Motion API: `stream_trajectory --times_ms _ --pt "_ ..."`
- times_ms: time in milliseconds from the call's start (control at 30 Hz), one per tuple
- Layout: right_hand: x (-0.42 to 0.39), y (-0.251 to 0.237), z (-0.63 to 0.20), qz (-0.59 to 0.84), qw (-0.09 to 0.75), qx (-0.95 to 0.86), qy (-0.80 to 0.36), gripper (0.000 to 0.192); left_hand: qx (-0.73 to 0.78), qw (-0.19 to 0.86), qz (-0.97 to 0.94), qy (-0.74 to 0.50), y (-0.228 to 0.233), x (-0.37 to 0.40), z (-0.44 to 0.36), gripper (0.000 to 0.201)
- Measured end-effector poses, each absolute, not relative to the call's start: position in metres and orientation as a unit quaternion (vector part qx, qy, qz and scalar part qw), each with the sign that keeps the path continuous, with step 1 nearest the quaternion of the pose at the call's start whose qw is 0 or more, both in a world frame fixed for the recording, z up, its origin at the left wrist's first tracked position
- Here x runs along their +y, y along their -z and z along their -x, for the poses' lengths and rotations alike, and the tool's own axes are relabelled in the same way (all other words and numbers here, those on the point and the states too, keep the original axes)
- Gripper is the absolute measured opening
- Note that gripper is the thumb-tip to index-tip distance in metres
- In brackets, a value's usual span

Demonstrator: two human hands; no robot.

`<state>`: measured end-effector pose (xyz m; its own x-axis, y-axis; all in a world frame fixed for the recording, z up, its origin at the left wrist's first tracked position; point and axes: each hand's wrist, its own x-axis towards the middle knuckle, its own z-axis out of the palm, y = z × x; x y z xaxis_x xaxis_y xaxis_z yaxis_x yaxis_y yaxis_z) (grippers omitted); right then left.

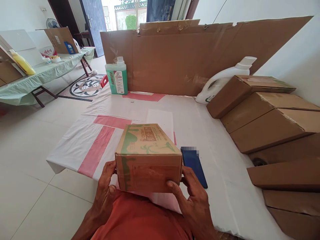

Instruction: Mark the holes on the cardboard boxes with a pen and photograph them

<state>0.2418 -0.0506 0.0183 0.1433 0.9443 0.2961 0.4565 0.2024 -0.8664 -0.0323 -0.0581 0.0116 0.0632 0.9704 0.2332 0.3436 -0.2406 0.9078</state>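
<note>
A brown cardboard box with green printing and the word "COCONUT" on its top is between my two hands at the near edge of the table. My left hand presses against its left side, fingertips partly hidden behind the corner. On the other side, my right hand grips the lower right corner, its thumb on the front face. Whether the box rests on the cloth or is slightly raised, I cannot tell. Just right of the box, a dark blue phone lies flat on the table.
A white cloth with red stripes covers the table. Several cardboard boxes line the right side, beside a white jug. A green liquid bottle stands at the back left, before an upright cardboard panel. Another table is farther left.
</note>
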Motion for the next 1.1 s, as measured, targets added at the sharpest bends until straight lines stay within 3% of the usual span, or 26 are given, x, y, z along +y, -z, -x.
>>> stream_trajectory --times_ms 400,767,1100 --pt "-0.019 -0.051 -0.222 0.466 0.528 -0.633 -0.322 0.050 0.520 0.214 -0.672 -0.481 -0.051 -0.023 0.040 0.064" --pt "0.039 -0.048 -0.221 0.507 0.531 -0.570 -0.368 0.034 0.528 0.232 -0.674 -0.462 -0.041 0.012 0.025 0.090" --pt "0.064 -0.010 -0.219 0.512 0.503 -0.521 -0.462 0.059 0.503 0.230 -0.717 -0.424 -0.045 0.020 0.012 0.101"
